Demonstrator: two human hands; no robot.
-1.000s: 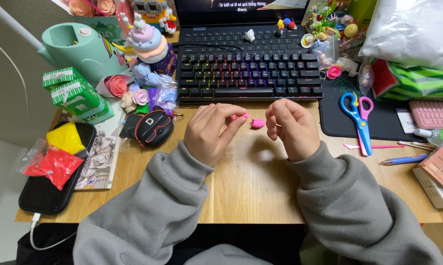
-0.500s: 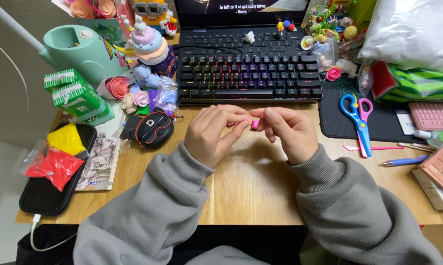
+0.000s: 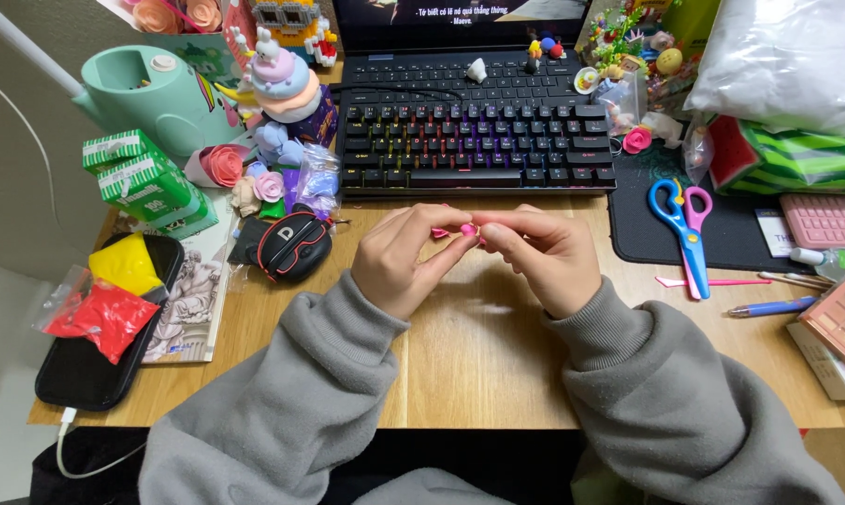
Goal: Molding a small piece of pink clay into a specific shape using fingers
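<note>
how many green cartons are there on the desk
2. Both green cartons sit at the desk's left edge, below the mint container: one behind, the other in front and touching it. More may be hidden behind the clutter.

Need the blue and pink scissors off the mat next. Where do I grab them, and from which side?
Take the scissors at the neck just below the two loops, coming straight down from above. They lie flat on the black mat, loops toward the keyboard, blades closed and pointing at the person. The right hand is the nearer one, but its fingers now pinch a pink clay piece with the left hand.
</note>
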